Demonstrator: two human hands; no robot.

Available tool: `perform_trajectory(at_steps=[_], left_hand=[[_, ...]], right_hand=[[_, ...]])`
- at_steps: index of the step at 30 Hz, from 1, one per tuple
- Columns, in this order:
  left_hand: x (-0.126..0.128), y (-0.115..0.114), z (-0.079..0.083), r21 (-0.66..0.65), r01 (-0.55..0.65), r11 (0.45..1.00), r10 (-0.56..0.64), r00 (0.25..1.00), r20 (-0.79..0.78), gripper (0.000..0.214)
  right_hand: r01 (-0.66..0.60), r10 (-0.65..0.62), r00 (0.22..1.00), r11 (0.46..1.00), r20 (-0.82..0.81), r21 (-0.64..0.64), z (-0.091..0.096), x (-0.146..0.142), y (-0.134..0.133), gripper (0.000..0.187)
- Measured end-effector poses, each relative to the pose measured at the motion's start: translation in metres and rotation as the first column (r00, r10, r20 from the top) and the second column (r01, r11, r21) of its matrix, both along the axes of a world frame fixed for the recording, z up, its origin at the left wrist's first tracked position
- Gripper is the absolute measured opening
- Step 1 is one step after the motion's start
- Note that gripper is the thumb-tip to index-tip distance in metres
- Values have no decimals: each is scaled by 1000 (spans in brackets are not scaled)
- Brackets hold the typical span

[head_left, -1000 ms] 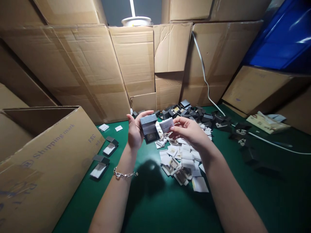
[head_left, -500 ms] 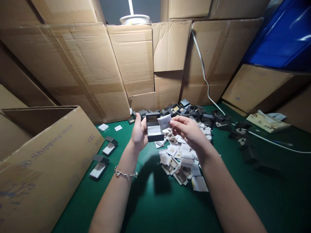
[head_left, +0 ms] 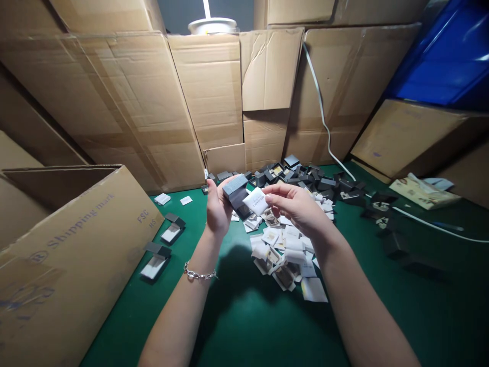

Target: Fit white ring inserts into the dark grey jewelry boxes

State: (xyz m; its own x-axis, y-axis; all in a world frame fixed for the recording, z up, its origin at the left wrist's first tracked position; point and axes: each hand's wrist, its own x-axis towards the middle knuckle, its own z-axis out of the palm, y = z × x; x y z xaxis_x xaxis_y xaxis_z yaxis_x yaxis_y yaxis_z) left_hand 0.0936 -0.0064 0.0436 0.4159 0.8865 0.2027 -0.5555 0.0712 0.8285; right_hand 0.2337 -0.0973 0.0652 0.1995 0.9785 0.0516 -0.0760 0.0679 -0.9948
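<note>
Head view: holding open dark box (head_left: 236, 186) over desk (head_left: 275, 331), clamped in left hand (head_left: 219, 210). Pinching white printed piece (head_left: 253, 203) in fingers (head_left: 284, 190) of right hand (head_left: 301, 210), just beside box; can't make out lettering. Can read "Shipping mark", "FSC", "HS" on carton (head_left: 97, 257) at left.

The white insert (head_left: 254, 203) bears print too blurred to read.

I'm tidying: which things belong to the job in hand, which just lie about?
Probably in use:
small dark-grey lidded box, in left hand
flat white printed piece, in right hand
heaped flat white pieces
heaped small black boxes

Probably lying about:
thin white cable
cream rectangular packet
shiny blue plastic object
</note>
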Motion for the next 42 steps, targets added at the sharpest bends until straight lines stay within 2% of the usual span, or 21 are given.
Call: perform_trajectory(at_steps=[9, 12, 16, 20, 23, 26, 29, 31, 32, 34, 36, 38, 40, 42], left_hand=[[1, 0, -7, 84, -13, 996, 16, 999, -39, 72], [1, 1, -10, 128, -23, 992, 32, 997, -70, 70], [2, -1, -12, 183, -39, 982, 63, 990, -125, 70], [3, -5, -14, 274, -70, 959, 117, 980, -161, 65], [4, -7, -15, 294, -65, 953, 123, 976, -181, 64], [5, -6, -14, 226, -68, 972, 104, 982, -154, 64], [7, -3, -11, 62, -34, 998, 38, 996, -77, 62], [9, -2, -9, -17, 2, 1000, -3, 999, -39, 61], [11, -2, -9, -40, 10, 999, -11, 1000, -29, 59], [14, -4, -9, -70, 11, 997, -12, 1000, -14, 58], [18, -7, -12, -81, -3, 997, 4, 1000, 12, 56], [22, -10, -15, -61, -29, 998, 33, 997, 65, 53], [24, -12, -17, -35, -24, 999, 28, 992, 119, 53], [25, -13, -18, -39, 24, 999, -19, 992, 121, 57]], right_hand=[[77, -75, 989, 997, 124, -12, 4, -12, 2, 26], [140, -129, 976, 989, 175, -49, 4, -18, 4, 26], [182, -166, 966, 981, 197, -69, -4, -20, 8, 30], [173, -155, 942, 984, 297, -35, -16, -16, 13, 25], [180, -172, 928, 984, 330, 7, -22, -15, 16, 26], [197, -241, 876, 969, 417, 146, -26, -16, 17, 31], [203, -341, 753, 934, 563, 295, -31, -19, 19, 33], [228, -381, 687, 921, 619, 315, -33, -20, 21, 33], [251, -380, 678, 924, 629, 288, -34, -21, 22, 33], [289, -328, 716, 943, 617, 167, -34, -22, 24, 33], [275, -239, 803, 961, 546, 17, -32, -23, 26, 36], [219, -163, 898, 971, 408, -95, -30, -24, 26, 40], [179, -137, 952, 974, 274, -137, -27, -22, 26, 50], [193, -164, 962, 973, 217, -123, -25, -19, 24, 61]])
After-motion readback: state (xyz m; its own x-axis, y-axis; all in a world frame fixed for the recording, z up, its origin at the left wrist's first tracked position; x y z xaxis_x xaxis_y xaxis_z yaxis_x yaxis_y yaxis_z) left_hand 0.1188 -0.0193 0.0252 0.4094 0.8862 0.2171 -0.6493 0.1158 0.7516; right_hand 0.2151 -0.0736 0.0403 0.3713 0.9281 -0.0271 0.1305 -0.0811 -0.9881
